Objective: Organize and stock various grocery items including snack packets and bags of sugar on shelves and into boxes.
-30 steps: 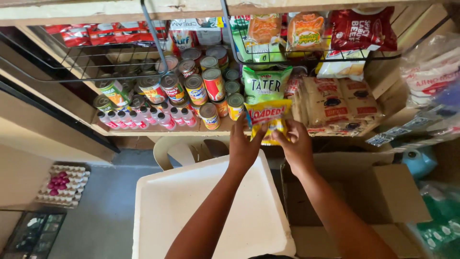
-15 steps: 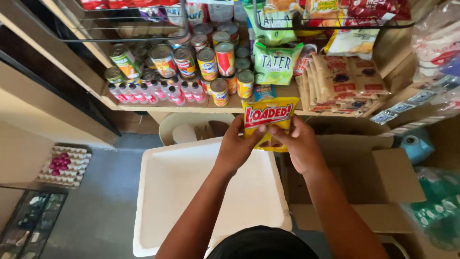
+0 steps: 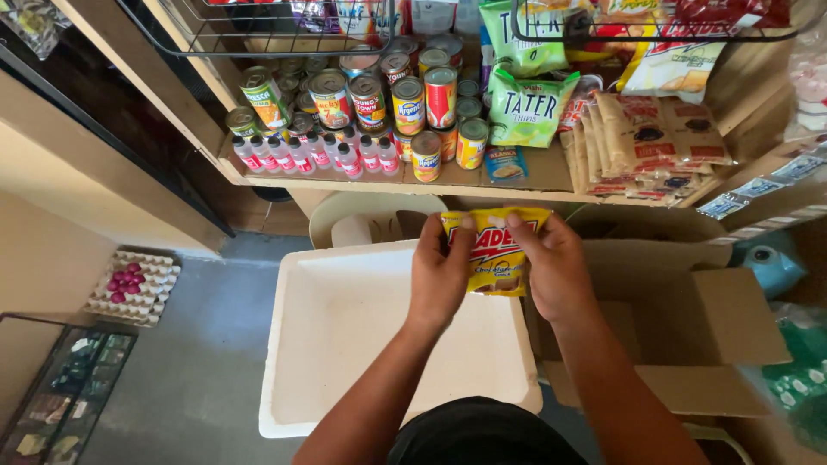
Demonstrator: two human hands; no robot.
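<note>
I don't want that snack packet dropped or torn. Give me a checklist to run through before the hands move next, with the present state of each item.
1. Left hand grips the yellow packet: ok, fingers on its left edge.
2. Right hand grips it too: ok, right edge.
3. Packet sealed: cannot tell, the hands cover parts.
4. White foam lid below the hands: ok.
5. Open cardboard box beside the right hand: ok, inside mostly hidden.
6. Gap on the wooden shelf near the cans: ok.
</note>
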